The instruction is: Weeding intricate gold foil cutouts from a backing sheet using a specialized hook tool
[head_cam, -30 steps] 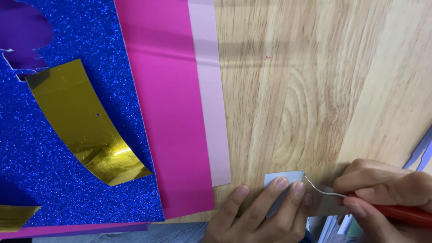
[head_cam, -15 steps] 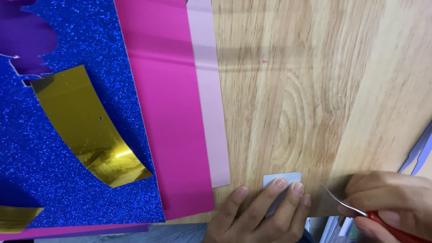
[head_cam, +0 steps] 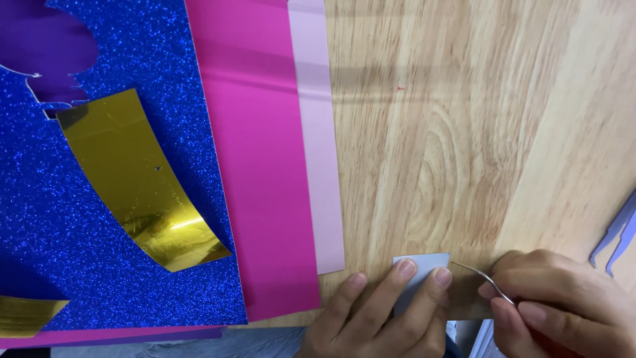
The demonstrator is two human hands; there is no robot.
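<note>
hands at table edge: card pinned, wire tool pinched.

left hand [head_cam: 384, 315] lies flat, fingers [head_cam: 404, 272] extended and close together, tips pressing a small grey card [head_cam: 424, 265] onto the wooden table [head_cam: 450, 132] at its near edge. right hand [head_cam: 563, 305] has its fingers curled tight, pinching a thin bent wire tool [head_cam: 480, 277] with a red handle; the wire tip touches or sits just beside the card's upper right corner, cannot tell which. to the left lie a lilac strip [head_cam: 318, 132], a pink sheet [head_cam: 258, 146] and a blue glitter sheet [head_cam: 73, 232], overlapping, with a gold foil strip [head_cam: 139, 179] on the glitter sheet. pale tweezers [head_cam: 616, 232] lie at the right edge. no containers in view.
</note>
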